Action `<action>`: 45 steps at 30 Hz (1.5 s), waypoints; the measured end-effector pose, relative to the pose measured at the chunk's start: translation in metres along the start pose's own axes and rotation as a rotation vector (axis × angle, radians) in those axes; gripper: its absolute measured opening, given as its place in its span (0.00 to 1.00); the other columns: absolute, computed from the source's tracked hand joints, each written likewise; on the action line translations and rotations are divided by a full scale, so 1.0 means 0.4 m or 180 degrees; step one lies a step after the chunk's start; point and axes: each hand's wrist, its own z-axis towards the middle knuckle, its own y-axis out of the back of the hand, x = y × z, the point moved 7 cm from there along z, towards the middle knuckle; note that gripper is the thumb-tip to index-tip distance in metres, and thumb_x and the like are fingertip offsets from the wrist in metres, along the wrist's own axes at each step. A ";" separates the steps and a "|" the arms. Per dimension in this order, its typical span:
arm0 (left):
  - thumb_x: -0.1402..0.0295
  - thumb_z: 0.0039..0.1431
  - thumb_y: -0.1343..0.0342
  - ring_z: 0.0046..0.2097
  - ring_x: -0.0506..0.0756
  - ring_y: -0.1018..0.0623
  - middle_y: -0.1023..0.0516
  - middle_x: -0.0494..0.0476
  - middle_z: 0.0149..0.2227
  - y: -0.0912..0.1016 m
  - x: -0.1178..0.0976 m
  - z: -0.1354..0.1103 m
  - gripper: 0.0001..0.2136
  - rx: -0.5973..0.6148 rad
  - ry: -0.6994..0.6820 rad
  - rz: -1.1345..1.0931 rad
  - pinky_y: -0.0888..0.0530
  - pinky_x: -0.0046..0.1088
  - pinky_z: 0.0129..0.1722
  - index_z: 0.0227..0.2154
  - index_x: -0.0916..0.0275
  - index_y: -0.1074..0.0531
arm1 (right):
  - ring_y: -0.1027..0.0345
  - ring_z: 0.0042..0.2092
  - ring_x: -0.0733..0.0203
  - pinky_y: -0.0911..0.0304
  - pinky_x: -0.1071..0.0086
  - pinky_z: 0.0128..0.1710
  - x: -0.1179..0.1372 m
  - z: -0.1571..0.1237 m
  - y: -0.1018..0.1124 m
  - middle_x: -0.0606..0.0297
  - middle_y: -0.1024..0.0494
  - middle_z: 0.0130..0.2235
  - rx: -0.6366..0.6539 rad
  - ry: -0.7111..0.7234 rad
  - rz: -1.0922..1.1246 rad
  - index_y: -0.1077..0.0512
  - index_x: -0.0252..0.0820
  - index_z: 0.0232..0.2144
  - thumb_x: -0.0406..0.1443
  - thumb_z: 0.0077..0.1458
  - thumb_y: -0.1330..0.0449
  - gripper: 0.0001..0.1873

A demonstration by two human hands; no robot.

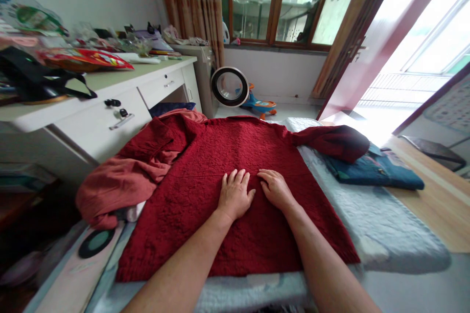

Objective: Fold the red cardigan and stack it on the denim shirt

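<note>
A dark red quilted garment (pixel 205 166) lies spread flat on a pale grey padded bed cover (pixel 370 220). My left hand (pixel 235 193) rests palm down on its middle, fingers stretched out and slightly apart. My right hand (pixel 275 187) lies flat beside it, fingers together, pressing on the cloth. The two hands almost touch. Neither hand holds anything. One red sleeve (pixel 330 139) stretches out to the right.
A lighter red garment (pixel 117 186) is bunched at the left edge. Folded blue jeans (pixel 374 171) lie on the right. A cluttered white desk with drawers (pixel 110 107) stands at left. A round fan (pixel 230 86) and a toy car (pixel 262 105) sit on the floor by the window.
</note>
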 end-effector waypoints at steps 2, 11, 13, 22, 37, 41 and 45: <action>0.55 0.63 0.51 0.64 0.64 0.41 0.38 0.58 0.64 -0.004 0.002 0.000 0.25 0.0035 0.0028 -0.0007 0.45 0.49 0.63 0.60 0.59 0.38 | 0.34 0.56 0.58 0.43 0.62 0.59 -0.013 0.000 0.005 0.60 0.24 0.53 -0.0026 -0.0062 0.0024 0.26 0.42 0.49 0.31 0.57 0.46 0.19; 0.55 0.63 0.52 0.64 0.64 0.41 0.38 0.57 0.64 -0.011 0.005 0.001 0.25 0.0021 0.0056 -0.0047 0.46 0.50 0.63 0.60 0.57 0.38 | 0.33 0.53 0.55 0.42 0.63 0.57 -0.112 -0.015 0.055 0.58 0.23 0.50 -0.0397 -0.0675 -0.0330 0.22 0.41 0.41 0.34 0.57 0.46 0.15; 0.54 0.63 0.52 0.64 0.64 0.41 0.37 0.57 0.64 -0.012 0.006 0.001 0.25 0.0028 0.0058 -0.0056 0.46 0.51 0.63 0.60 0.57 0.38 | 0.32 0.52 0.54 0.42 0.63 0.56 -0.131 -0.020 0.065 0.57 0.23 0.49 -0.0453 -0.0875 -0.0471 0.22 0.41 0.40 0.34 0.56 0.46 0.14; 0.54 0.63 0.52 0.64 0.63 0.41 0.38 0.56 0.64 -0.013 0.008 0.000 0.25 0.0015 0.0050 -0.0048 0.45 0.50 0.63 0.60 0.56 0.38 | 0.34 0.50 0.51 0.43 0.61 0.53 -0.183 -0.037 0.092 0.55 0.25 0.48 -0.0471 -0.1461 -0.0850 0.24 0.40 0.43 0.40 0.56 0.45 0.16; 0.54 0.63 0.52 0.64 0.63 0.41 0.37 0.56 0.64 -0.016 0.009 0.001 0.25 0.0006 0.0039 -0.0007 0.44 0.50 0.63 0.60 0.57 0.38 | 0.41 0.58 0.42 0.49 0.54 0.56 -0.243 -0.066 0.112 0.47 0.34 0.58 -0.0400 -0.2356 -0.1257 0.31 0.37 0.54 0.48 0.56 0.44 0.29; 0.54 0.63 0.52 0.64 0.63 0.41 0.37 0.56 0.64 -0.016 0.010 0.001 0.25 0.0002 0.0036 0.0002 0.44 0.50 0.63 0.60 0.56 0.38 | 0.40 0.56 0.45 0.48 0.56 0.55 -0.229 -0.060 0.130 0.47 0.32 0.56 -0.0728 -0.2071 -0.1255 0.30 0.36 0.52 0.43 0.55 0.42 0.26; 0.54 0.63 0.53 0.64 0.63 0.41 0.37 0.56 0.64 -0.017 0.010 0.001 0.25 0.0001 0.0032 0.0008 0.44 0.50 0.63 0.60 0.57 0.38 | 0.35 0.48 0.51 0.43 0.62 0.50 -0.207 -0.052 0.133 0.53 0.26 0.46 -0.0731 -0.1776 -0.1082 0.25 0.39 0.45 0.38 0.56 0.44 0.16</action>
